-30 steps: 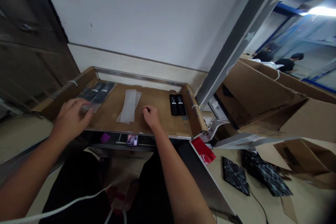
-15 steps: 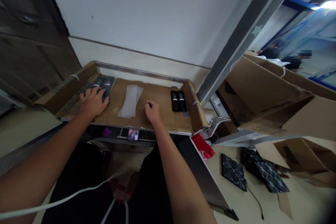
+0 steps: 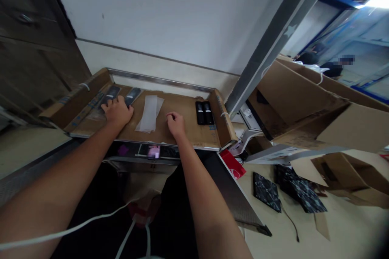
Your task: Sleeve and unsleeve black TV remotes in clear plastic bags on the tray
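Brown, cardboard-lined tray [image 3: 188,134] lay across the front of us. We noted the left hand [image 3: 118,112] palm down near its left end, fingers spread at the near ends of two dark pieces in clear bags. The inner bagged piece [image 3: 133,94] lay beyond the fingers on the thumb side, its long axis slanting toward the back and right. The outer bagged piece [image 3: 112,93] lay ahead of the other fingers, slanted much the same way. We could not tell whether the left fingers gripped either piece or only rested there, since the hand covered the contact.

The right hand [image 3: 176,124] was well apart from both, so we recorded the left as nearer. It was a loose fist, fingers curled in, nothing visible in them. Translucent sleeves [image 3: 148,112] lay overlapped between the hands, running mostly front to back. Right of the fist, two black pieces [image 3: 208,115] lay side by side, lengthwise front to back, near the right wall [image 3: 223,127].

Edges: the left wall [image 3: 80,99] bounded sideways room past the outer piece; a metal back rail [image 3: 164,81] ran behind. We found bare cardboard beyond the fist, and a narrower strip between the inner piece and the sleeves.
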`<state>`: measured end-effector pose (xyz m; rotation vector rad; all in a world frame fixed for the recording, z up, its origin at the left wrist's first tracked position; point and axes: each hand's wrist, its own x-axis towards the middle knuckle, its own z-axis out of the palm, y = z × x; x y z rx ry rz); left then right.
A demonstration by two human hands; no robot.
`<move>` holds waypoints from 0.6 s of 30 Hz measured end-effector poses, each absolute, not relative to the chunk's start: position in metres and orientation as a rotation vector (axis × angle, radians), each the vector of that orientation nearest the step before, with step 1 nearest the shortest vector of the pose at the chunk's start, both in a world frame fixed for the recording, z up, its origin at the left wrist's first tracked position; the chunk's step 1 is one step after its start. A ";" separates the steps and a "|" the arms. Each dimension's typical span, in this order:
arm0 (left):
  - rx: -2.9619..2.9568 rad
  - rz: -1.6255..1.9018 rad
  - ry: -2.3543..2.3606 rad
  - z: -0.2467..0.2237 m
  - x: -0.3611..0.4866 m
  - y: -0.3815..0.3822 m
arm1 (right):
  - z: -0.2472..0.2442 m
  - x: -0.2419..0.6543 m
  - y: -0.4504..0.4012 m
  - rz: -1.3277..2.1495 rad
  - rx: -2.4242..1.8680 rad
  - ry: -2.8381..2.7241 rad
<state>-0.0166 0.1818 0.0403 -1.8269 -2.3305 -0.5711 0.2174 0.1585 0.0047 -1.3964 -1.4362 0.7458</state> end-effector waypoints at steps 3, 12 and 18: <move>-1.851 -0.612 -2.371 0.038 -0.018 0.177 | 0.004 0.217 0.159 0.770 -1.383 -1.407; -1.832 -0.596 -2.456 0.031 -0.033 0.174 | -0.004 0.218 0.161 0.845 -1.299 -1.304; -1.886 -0.935 -2.384 0.027 -0.036 0.172 | 0.001 0.219 0.164 0.919 -1.238 -1.211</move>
